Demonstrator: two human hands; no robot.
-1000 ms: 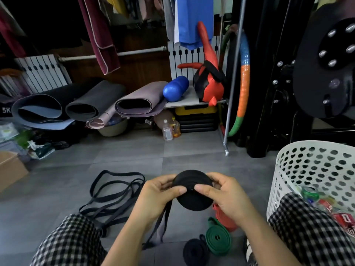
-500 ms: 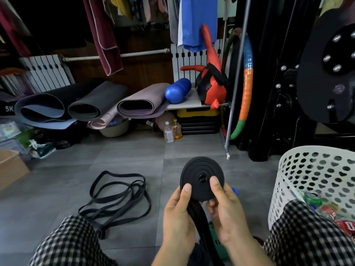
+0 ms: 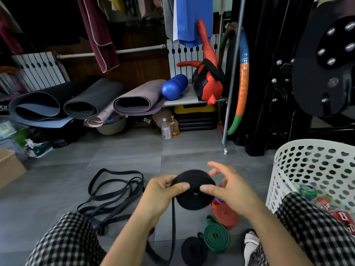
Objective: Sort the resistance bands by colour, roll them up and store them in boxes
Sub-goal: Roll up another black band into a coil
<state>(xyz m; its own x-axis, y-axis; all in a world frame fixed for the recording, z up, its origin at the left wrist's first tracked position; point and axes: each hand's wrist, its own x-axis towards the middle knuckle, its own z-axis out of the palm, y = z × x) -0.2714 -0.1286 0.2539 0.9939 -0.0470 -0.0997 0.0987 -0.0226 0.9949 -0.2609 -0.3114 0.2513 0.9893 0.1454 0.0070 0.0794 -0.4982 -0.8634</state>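
Observation:
A black resistance band wound into a thick roll [image 3: 194,191] is held above the floor between my knees. My left hand [image 3: 163,192] grips its left edge, thumb on the top face. My right hand [image 3: 226,187] has its thumb pressed on the roll's centre while its fingers spread loosely above the far edge. The band's loose tail [image 3: 173,233] hangs down under the roll. On the floor below lie a rolled red band [image 3: 224,215], a rolled green band [image 3: 216,235] and a rolled black band [image 3: 193,250]. A loose tangle of black bands [image 3: 113,192] lies to the left.
A white perforated basket [image 3: 307,169] with cans inside stands at the right. A cardboard box [image 3: 9,167] sits at the far left. Rolled yoga mats [image 3: 92,101], bottles [image 3: 169,129], a clothes rail pole [image 3: 230,93] and black gym equipment [image 3: 326,64] line the back.
The roll was upright with its spiral facing me half a second ago; now it lies flatter, tilted face up. My hands moved apart to its sides and my right fingers lifted off.

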